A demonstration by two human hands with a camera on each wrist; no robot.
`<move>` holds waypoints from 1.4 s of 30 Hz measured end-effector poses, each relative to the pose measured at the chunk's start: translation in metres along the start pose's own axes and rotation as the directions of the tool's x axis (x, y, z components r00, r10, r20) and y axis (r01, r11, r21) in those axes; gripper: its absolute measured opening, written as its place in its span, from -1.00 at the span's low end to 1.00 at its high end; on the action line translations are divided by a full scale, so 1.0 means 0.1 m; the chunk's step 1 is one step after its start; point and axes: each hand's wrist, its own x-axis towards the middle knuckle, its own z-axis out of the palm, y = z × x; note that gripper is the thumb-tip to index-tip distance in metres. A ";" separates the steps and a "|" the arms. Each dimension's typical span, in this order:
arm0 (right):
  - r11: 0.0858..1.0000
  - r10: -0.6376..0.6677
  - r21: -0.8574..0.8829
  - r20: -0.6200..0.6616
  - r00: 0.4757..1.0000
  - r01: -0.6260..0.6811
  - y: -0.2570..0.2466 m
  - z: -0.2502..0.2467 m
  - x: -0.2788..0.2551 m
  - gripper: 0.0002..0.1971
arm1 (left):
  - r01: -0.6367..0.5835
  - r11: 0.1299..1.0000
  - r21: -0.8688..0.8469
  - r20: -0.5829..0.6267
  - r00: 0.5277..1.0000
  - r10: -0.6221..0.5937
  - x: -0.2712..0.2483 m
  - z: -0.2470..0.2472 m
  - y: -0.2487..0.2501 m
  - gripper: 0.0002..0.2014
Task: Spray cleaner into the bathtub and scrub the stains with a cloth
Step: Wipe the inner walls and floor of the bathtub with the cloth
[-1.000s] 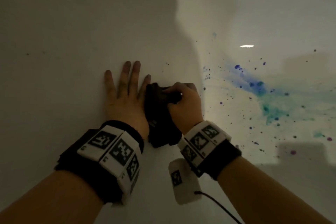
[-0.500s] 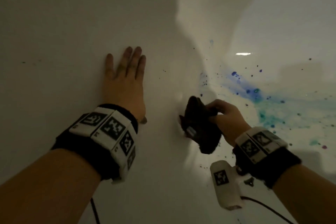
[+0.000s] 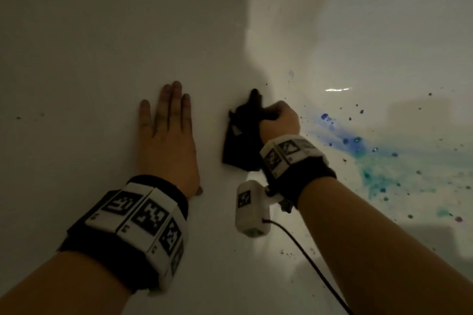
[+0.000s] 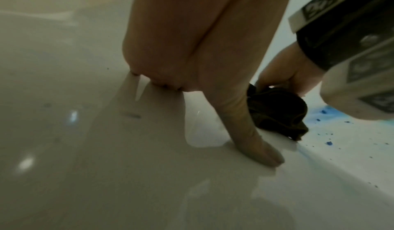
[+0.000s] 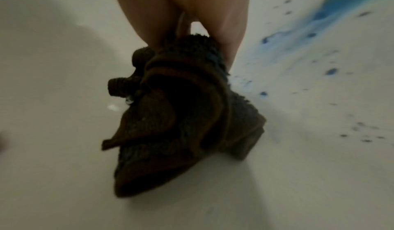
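**Desk:** What were the hands doing?

**Photographer:** The left hand (image 3: 167, 135) lay flat with straight fingers (image 4: 251, 142) spread on the glossy white bathtub wall (image 3: 89, 59), holding nothing, probably a brace for a person leaning in. The right hand (image 3: 280, 120) was curled tight round a bunched dark brown terry cloth (image 3: 242, 143), pressing it against the tub at the curve where the shaded wall met the brighter floor. From the right wrist, the wad (image 5: 183, 119) hung below the fingers, its lower folds touching the white surface.

**Desk:** And the mess?

**Photographer:** A smear of blue and teal stains (image 3: 358, 146) ran across the tub floor just right of the cloth, ringed by dark specks (image 3: 419, 172). The cloth sat beside the smear's edge, not on its densest part. No spray bottle showed anywhere.

**Desk:** Why grip it balled up?

**Photographer:** Likely for firmer pressure while scrubbing. Judging by the colour left, most of the scrubbing remained. The black wrist bands with white coded tiles (image 3: 143, 215) and a corded white camera unit (image 3: 252, 208) were recording gear.
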 end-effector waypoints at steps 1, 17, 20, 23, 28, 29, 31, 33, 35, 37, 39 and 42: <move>0.997 0.076 -0.018 0.001 0.997 -0.076 0.11 -0.07 0.06 -0.84 | -0.001 1.000 -0.003 0.000 1.000 0.001 0.01 0.00 0.00 0.48; 0.837 0.036 -0.344 0.811 0.584 0.426 0.94 -0.27 -1.79 -0.91 | 0.000 1.000 0.007 -0.017 1.000 0.000 -0.01 0.00 0.05 0.50; 0.868 -0.047 -0.292 0.756 0.652 0.401 0.85 -0.25 -1.56 -0.78 | 0.016 1.000 0.019 -0.013 1.000 -0.015 -0.01 -0.03 0.08 0.47; 0.854 -0.082 -0.361 0.618 0.782 0.375 0.73 -0.35 -1.05 -0.79 | -0.078 0.997 0.012 -0.031 0.996 0.079 0.08 -0.02 0.15 0.38; 0.866 -0.112 -0.442 0.279 0.954 0.231 0.39 -0.65 -0.13 -0.79 | -0.119 0.993 -0.018 -0.024 0.993 0.119 0.26 -0.07 0.29 0.42; 0.860 -0.114 -0.467 0.221 0.969 0.207 0.30 -0.75 0.03 -0.79 | -0.123 0.992 -0.025 -0.023 0.992 0.122 0.27 -0.06 0.28 0.43; 0.811 -0.161 -0.554 0.093 0.983 0.186 0.09 -0.97 0.34 -0.87 | -0.143 0.989 -0.046 -0.031 0.989 0.142 0.28 -0.04 0.26 0.44; 0.802 -0.212 -0.584 -0.085 0.974 0.123 -0.09 -1.15 0.62 -0.87 | -0.166 0.984 -0.068 -0.035 0.986 0.164 0.29 -0.02 0.25 0.45; 0.847 -0.226 -0.527 -0.231 0.946 0.073 -0.29 -1.22 0.83 -0.74 | -0.167 0.982 -0.085 -0.022 0.986 0.166 0.30 -0.02 0.25 0.46; 0.908 -0.199 -0.416 -0.328 0.923 0.048 -0.44 -1.17 0.97 -0.60 | -0.168 0.982 -0.086 -0.003 0.986 0.168 0.32 -0.03 0.27 0.47; 0.955 -0.145 -0.291 -0.324 0.935 0.047 -0.51 -0.98 1.05 -0.57 | -0.166 0.983 -0.084 0.010 0.986 0.167 0.33 -0.03 0.30 0.49; 0.946 -0.252 -0.250 -0.161 0.954 0.207 -0.52 -0.49 0.97 -0.65 | -0.143 0.987 -0.074 0.028 0.989 0.146 0.34 -0.04 0.33 0.50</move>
